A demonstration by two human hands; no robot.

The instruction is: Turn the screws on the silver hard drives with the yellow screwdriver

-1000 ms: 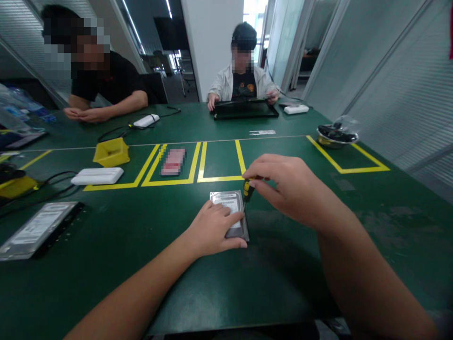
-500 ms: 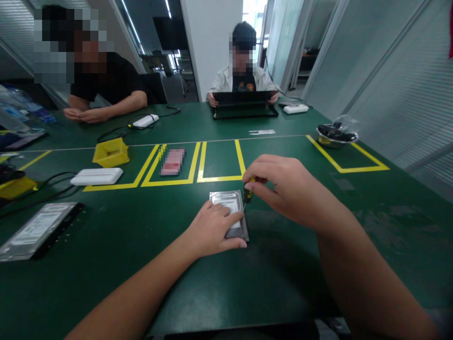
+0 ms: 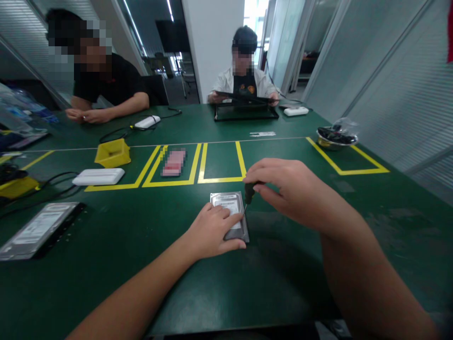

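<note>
A small silver hard drive (image 3: 229, 200) with a white label lies on the green table in front of me. My left hand (image 3: 211, 230) rests over it, fingers on its top and thumb by the near right corner, holding it down. Pinched in the fingertips of my right hand (image 3: 283, 185) is a screwdriver (image 3: 249, 193) with a dark handle. It stands nearly upright, its thin shaft reaching down to the drive's right edge. My left index fingertip is beside the shaft. The screwdriver's tip and whatever it touches are too small to make out.
Left of me lies a larger hard drive (image 3: 42, 229) with small bits beside it. Beyond are a white power strip (image 3: 99, 176), a yellow bin (image 3: 112, 153), a pink item (image 3: 174, 162) and a metal bowl (image 3: 336, 140). Two people sit opposite, one handling a black panel (image 3: 246, 97).
The screwdriver handle has turned in my right fingers, its yellow part now out of sight. My left hand stays put. The person opposite has tipped the black panel flatter.
</note>
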